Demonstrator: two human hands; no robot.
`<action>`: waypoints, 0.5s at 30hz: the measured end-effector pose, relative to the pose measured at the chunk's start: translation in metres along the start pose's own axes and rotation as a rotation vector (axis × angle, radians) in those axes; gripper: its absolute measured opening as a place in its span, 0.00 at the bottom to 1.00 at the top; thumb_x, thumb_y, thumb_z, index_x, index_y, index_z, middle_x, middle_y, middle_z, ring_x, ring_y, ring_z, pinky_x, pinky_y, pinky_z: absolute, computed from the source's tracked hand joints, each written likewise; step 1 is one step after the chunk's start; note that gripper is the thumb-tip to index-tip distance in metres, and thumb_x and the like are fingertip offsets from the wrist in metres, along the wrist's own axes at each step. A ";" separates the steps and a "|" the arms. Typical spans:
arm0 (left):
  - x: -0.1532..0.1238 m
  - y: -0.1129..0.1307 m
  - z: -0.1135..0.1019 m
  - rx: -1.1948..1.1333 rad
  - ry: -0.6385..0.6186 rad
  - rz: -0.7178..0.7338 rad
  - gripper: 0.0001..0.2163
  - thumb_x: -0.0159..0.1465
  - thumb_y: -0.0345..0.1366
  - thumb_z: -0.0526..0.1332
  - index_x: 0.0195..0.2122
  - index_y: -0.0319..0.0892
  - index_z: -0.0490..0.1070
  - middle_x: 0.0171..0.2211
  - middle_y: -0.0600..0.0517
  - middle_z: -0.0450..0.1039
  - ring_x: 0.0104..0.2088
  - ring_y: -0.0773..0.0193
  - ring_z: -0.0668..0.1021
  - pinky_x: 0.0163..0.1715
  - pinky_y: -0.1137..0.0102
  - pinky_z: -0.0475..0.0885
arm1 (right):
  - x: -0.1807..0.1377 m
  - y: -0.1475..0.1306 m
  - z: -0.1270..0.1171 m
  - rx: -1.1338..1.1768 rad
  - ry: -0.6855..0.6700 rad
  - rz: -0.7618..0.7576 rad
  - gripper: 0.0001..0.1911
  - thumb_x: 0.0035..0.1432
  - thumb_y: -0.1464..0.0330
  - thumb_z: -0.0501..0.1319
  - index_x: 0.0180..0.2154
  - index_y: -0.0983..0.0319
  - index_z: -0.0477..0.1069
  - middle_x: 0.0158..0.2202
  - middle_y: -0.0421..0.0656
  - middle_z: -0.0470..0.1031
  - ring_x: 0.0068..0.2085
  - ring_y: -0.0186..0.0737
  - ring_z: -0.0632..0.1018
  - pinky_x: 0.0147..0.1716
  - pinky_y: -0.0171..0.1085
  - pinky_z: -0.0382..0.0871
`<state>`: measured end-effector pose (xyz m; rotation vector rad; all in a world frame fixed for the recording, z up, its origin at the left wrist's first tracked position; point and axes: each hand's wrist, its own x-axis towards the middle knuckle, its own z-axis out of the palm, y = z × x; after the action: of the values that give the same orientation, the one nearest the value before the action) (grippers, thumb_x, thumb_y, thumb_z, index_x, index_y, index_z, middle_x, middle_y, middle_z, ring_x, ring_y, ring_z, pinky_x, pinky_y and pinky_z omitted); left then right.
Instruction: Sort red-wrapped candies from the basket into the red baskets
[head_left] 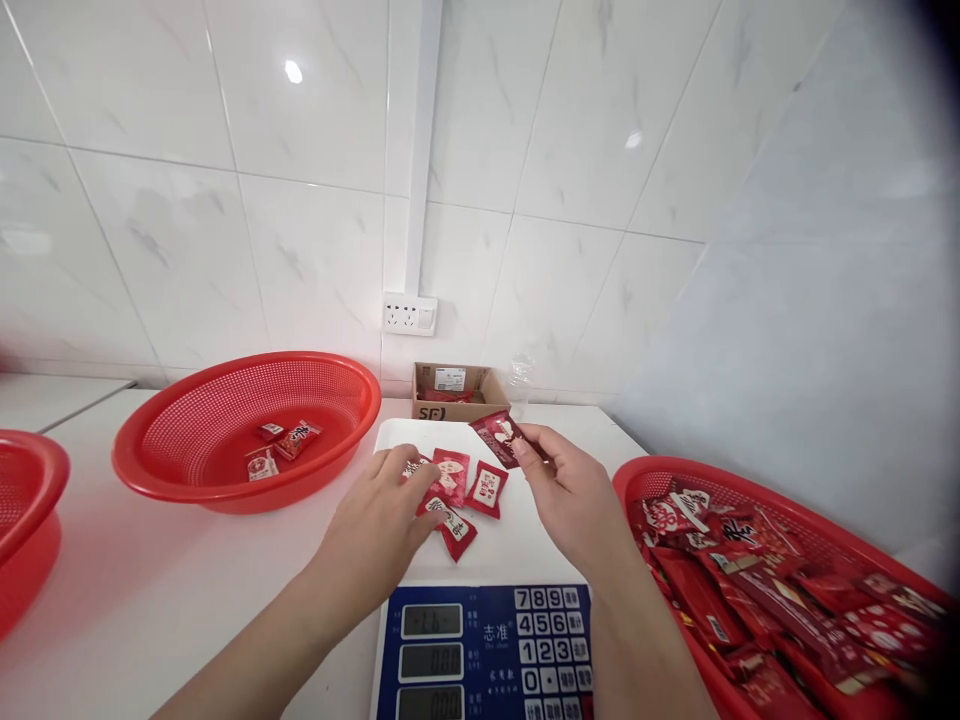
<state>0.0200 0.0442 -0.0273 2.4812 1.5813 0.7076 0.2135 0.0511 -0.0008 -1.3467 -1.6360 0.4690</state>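
A dark red snack packet point(496, 437) is pinched between the thumb and fingers of my right hand point(574, 485), above the white pan point(517, 540) of a weighing scale. Several small red packets lie on that pan. Over their left side rests my left hand point(375, 525), thumb and fingers apart, partly covering one red packet point(412, 468). Beside it are a pinkish-red packet point(451, 474), a small red packet with a white label point(487, 489) and another red packet point(457, 532) below the thumb. Whether the left fingers grip anything is not clear.
A blue keypad panel point(491, 650) fronts the scale. On the right stands a red basket point(637, 470) full of packets. Another red basket point(330, 370) at left holds a few packets, and a third basket point(37, 455) is cut off. A cardboard box point(469, 411) sits by the wall.
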 end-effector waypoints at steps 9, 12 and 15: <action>-0.005 0.007 0.002 -0.021 -0.243 0.140 0.15 0.67 0.31 0.53 0.50 0.47 0.75 0.46 0.44 0.73 0.49 0.49 0.73 0.48 0.53 0.72 | -0.003 0.000 0.001 -0.026 0.003 -0.069 0.15 0.65 0.62 0.52 0.43 0.58 0.76 0.41 0.43 0.81 0.38 0.43 0.79 0.37 0.37 0.71; -0.003 0.007 0.002 -0.026 -0.236 0.138 0.14 0.67 0.32 0.54 0.49 0.47 0.75 0.47 0.44 0.73 0.50 0.49 0.74 0.48 0.53 0.72 | -0.009 -0.008 0.000 -0.012 0.025 -0.096 0.15 0.65 0.62 0.52 0.45 0.58 0.75 0.42 0.43 0.81 0.38 0.41 0.79 0.35 0.36 0.71; -0.005 0.003 -0.001 -0.049 -0.214 0.143 0.13 0.67 0.35 0.55 0.49 0.48 0.75 0.50 0.44 0.73 0.52 0.48 0.74 0.48 0.53 0.73 | -0.016 -0.017 -0.007 -0.022 0.106 -0.118 0.16 0.66 0.61 0.53 0.46 0.57 0.75 0.42 0.42 0.81 0.37 0.40 0.78 0.36 0.35 0.71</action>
<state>0.0205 0.0382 -0.0265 2.5550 1.3090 0.4716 0.2096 0.0293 0.0090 -1.2617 -1.6266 0.3056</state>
